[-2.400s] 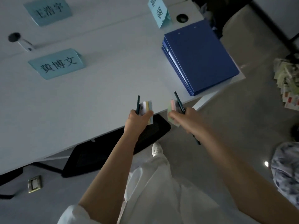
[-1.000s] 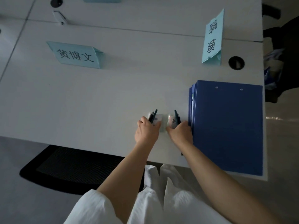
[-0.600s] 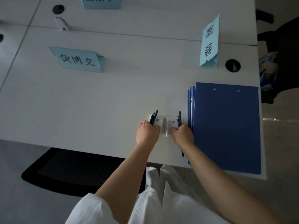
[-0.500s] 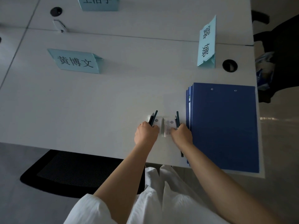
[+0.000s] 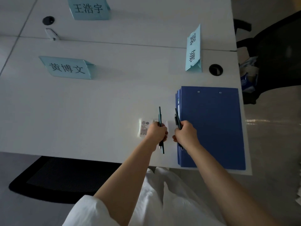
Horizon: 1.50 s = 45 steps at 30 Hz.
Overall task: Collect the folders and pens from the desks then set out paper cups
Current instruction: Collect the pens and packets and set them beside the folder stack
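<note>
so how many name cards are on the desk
3. One name card stands at the desk's left, one edge-on near the grommet above the blue folders, one at the top, cut off by the frame. Others may sit out of view.

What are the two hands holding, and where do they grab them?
Each holds dark pens around the middle. The left hand grips pens sticking out above and below the fist; the right hand grips its pens likewise.

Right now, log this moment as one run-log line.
left hand: holds pens | right hand: holds pens | small packets: on desk | blue folders: stacked at desk's right end
</note>
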Motion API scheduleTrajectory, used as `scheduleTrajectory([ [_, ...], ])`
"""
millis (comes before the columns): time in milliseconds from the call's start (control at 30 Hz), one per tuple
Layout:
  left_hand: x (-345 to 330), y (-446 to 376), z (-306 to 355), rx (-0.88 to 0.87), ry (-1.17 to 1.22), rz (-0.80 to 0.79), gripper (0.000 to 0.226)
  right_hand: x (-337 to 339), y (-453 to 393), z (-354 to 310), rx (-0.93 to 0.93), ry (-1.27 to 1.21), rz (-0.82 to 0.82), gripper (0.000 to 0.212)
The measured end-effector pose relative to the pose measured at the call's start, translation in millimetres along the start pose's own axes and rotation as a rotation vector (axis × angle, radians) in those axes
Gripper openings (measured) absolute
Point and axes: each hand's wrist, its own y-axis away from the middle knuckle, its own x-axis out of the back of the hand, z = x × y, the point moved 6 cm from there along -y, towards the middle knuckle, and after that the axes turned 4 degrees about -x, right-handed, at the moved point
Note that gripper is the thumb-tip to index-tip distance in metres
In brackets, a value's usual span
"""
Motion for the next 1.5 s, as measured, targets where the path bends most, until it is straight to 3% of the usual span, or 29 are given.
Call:
scheduleTrajectory([
  [133, -20, -4, -2, 0.056, 0.020, -0.048, 0.015, 9, -1, 0, 0.036, 0.077, 0.025, 0.015],
  [267, -25, -11, -1, -0.031, -0.207, 0.010, 0.011, 11, 0, 2, 0.061, 0.089, -0.014, 0.032],
  [367, -26, -14, -6, -0.072, -0.375, 0.068, 0.023, 11, 1, 6, 0.071, 0.067, -0.055, 0.038],
  [533, -30, -8, -12, -0.082, -0.359, 0.072, 0.024, 23, 10, 19, 0.092, 0.032, -0.049, 0.040],
  [633, -27, 3, -14, -0.138, -0.365, 0.097, 0.038, 34, 18, 34, 0.086, 0.011, -0.033, 0.041],
  [900, -11, 52, -26, -0.261, -0.226, 0.098, 0.017, 50, 53, 79, 0.038, -0.095, 0.012, 0.037],
  [1100, -23, 102, -45, -0.369, -0.277, 0.089, 0.020, 60, 88, 125, 0.051, -0.192, 0.035, 0.029],
  [1500, -182, 139, -59, -0.497, -0.479, -0.006, 0.024, 182, 75, 214, 0.092, -0.368, 0.125, 0.022],
])
